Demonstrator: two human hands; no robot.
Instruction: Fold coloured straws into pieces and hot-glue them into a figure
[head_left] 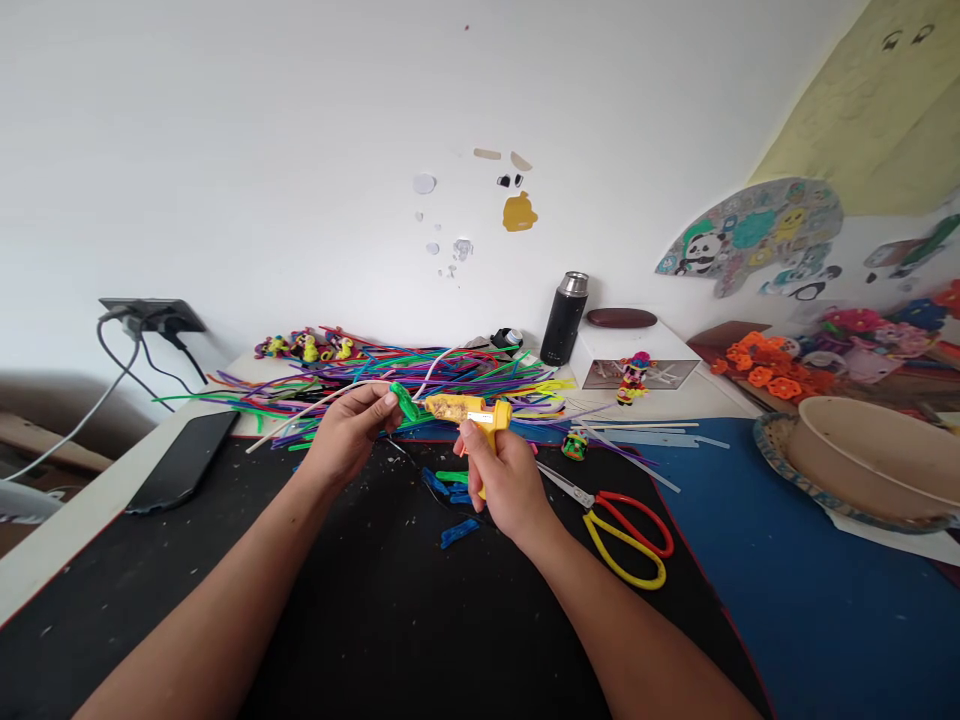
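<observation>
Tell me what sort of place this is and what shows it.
Probably a handicraft workspace, perhaps at home: a heap of colorful pipe cleaners, a yellow glue gun in the right hand, and scissors with red and yellow handles on a black mat.

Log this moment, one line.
left hand: pinches green piece; right hand: grips yellow glue gun, aimed at green piece; scissors: on black mat
</observation>
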